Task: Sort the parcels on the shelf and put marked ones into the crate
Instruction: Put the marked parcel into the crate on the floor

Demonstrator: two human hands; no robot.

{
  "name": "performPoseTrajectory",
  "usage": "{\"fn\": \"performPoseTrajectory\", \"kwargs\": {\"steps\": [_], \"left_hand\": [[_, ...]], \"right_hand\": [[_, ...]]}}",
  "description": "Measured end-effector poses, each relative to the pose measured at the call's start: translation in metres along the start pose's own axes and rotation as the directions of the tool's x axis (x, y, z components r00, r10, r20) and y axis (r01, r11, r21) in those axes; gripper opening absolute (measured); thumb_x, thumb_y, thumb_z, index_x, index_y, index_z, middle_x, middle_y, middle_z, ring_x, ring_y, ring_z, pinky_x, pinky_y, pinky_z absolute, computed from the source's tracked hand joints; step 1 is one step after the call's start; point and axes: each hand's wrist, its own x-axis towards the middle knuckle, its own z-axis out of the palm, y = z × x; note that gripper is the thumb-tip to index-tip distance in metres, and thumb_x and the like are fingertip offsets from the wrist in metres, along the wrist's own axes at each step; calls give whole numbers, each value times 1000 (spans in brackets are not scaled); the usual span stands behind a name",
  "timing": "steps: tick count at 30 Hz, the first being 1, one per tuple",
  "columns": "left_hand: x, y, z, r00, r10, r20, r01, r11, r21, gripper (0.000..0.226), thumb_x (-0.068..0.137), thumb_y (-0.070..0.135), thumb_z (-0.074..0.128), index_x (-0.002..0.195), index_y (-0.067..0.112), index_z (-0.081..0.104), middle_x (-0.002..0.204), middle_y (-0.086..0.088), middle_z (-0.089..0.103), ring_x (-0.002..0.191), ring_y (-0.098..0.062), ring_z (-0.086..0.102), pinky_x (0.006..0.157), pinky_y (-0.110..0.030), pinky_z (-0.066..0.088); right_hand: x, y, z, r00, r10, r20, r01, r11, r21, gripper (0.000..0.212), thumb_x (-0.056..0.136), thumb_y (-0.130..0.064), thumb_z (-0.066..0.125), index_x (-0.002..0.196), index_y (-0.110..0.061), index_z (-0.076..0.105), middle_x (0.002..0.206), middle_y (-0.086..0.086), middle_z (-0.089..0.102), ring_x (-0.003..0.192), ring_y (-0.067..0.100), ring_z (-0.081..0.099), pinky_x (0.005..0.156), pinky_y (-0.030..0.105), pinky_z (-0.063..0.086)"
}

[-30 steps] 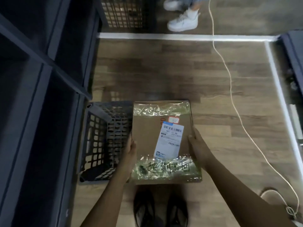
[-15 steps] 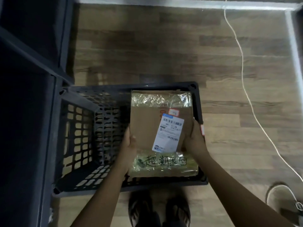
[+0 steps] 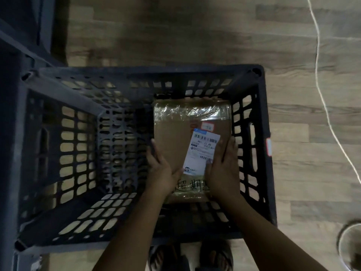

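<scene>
A flat brown cardboard parcel (image 3: 173, 137) with clear tape bands, a white shipping label and black handwritten characters lies low inside the dark slatted plastic crate (image 3: 148, 74), against its right wall. My left hand (image 3: 160, 171) grips the parcel's left edge. My right hand (image 3: 222, 169) presses on its right side, partly over the label. Both forearms reach down into the crate and cover the parcel's near end.
The crate stands on a wood-look floor beside a dark metal shelf frame (image 3: 11, 133) at the left. A white cable (image 3: 320, 79) trails across the floor at right, coiling at the lower right corner. My feet in dark sandals (image 3: 189, 259) are just behind the crate.
The parcel has gone from above the floor beside the crate down into the crate, held in both hands. The view has dropped closer, so the crate fills the frame.
</scene>
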Motion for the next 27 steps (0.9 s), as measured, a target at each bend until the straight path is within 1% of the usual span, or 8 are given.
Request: {"fn": "performPoseTrajectory", "kwargs": {"steps": [3,8,11,13,17,20,23,27], "left_hand": [[4,-5,6,1000,14,-14,-14,1000,22,118,85,39,66,120,26,-46,153,-15,-28,134,-41,34,107,-40,37],[5,-1,-2,994,-59,92,61,998,-18,120,85,35,66,125,27,-46,153,-13,-31,140,-37,26,111,-38,33],[0,5,-14,981,-140,137,135,990,42,112,88,35,59,131,32,-45,155,-11,-29,144,-38,14,116,-48,22],[-15,9,-23,985,-151,88,130,969,210,96,92,40,46,140,27,-36,156,-12,-27,147,-35,-3,119,-50,4],[-73,30,-54,999,-20,43,2,926,378,77,97,48,30,149,22,-20,157,-10,-24,146,-27,-16,117,-44,-10],[-121,53,-95,995,101,23,-100,881,463,67,99,45,26,151,28,-11,159,-8,-19,147,-24,-16,118,-44,-10],[-174,74,-144,996,79,-32,-55,883,467,62,98,48,23,151,33,-7,160,-6,-13,148,-25,-12,118,-43,-7],[-240,105,-216,999,-11,-42,27,914,405,59,99,49,22,151,36,-3,161,0,-6,149,-22,-5,119,-42,-1]], "right_hand": [[0,7,10,998,5,62,5,989,-149,64,97,-32,17,146,6,1,152,28,-6,143,38,-13,119,44,-5],[11,8,5,972,-60,228,131,940,-314,70,95,-39,1,141,13,0,150,37,3,144,40,-10,117,49,-6],[23,7,-20,896,11,444,136,945,-299,78,87,-52,-3,137,3,-27,150,28,-26,135,30,-37,112,42,-25],[28,4,-43,808,71,584,94,964,-247,75,97,-50,16,147,-7,-21,151,12,-33,138,30,-34,116,47,-15],[-10,-33,-102,889,-66,453,181,960,-215,67,96,-47,15,153,-14,2,160,4,-7,148,23,-10,119,44,3],[-49,-83,-151,888,-81,453,210,947,-242,63,98,-44,8,152,-12,1,161,5,-7,148,21,-9,118,39,0],[-84,-140,-203,874,-131,469,240,954,-180,60,101,-42,14,152,-14,-1,161,3,-9,148,21,-10,119,38,2],[-119,-221,-274,833,-266,486,354,930,-99,86,77,-56,-1,151,-15,15,161,3,11,148,21,8,119,36,13]]}}
